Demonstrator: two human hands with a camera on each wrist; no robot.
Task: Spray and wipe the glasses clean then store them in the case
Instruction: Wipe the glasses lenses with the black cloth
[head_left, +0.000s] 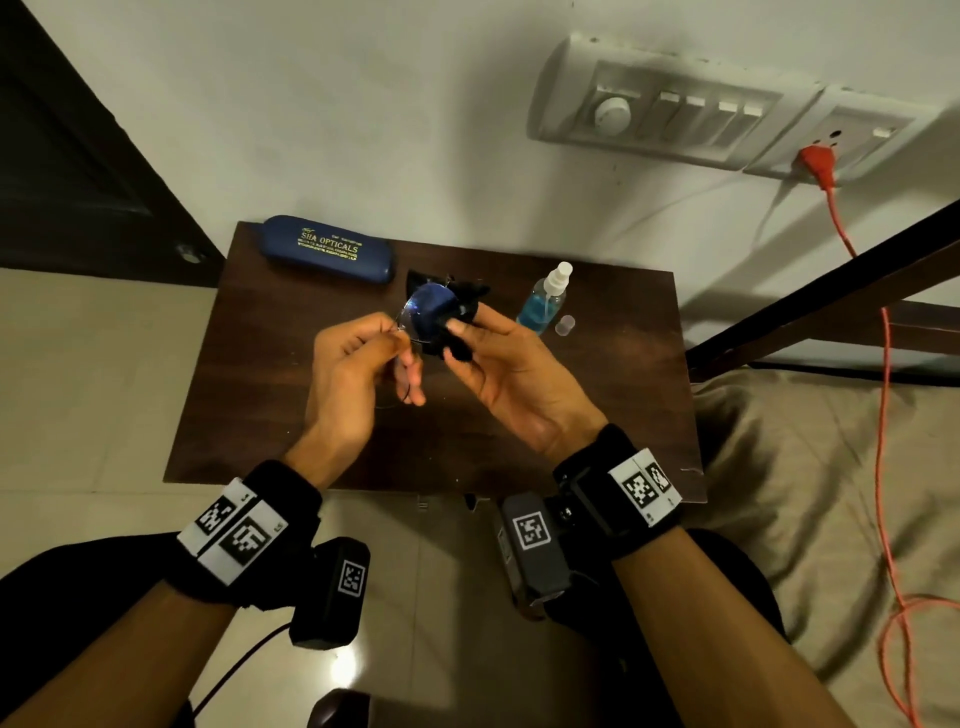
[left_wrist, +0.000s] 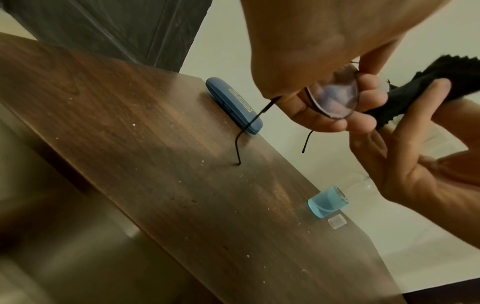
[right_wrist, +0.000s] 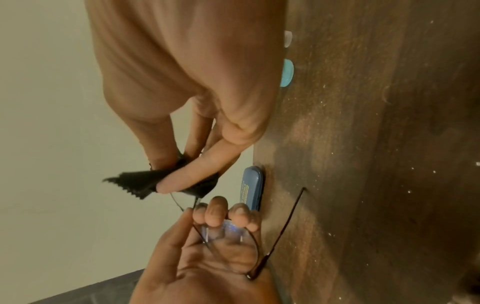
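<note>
your left hand (head_left: 358, 358) holds the glasses (head_left: 428, 314) above the desk (head_left: 260, 405), its fingers (left_wrist: 363, 98) curled round one lens rim, temples hanging open. your right hand (head_left: 511, 374) pinches the black cloth (head_left: 457, 332) between thumb and fingers over the other lens. rub in small circles on both faces of that lens, support the rim from behind, and keep bare skin off the glass, since prints would likely undo the wipe. then swap lenses. the shut blue case (head_left: 327, 249) lies at the desk's far edge, the spray bottle (head_left: 545, 301) and its clear cap (head_left: 564, 325) to the right. the dark wood is dust-speckled; a switchboard (head_left: 675, 114) with a red plug (head_left: 818, 161) sits on the wall, a bed (head_left: 831, 493) to your right.
</note>
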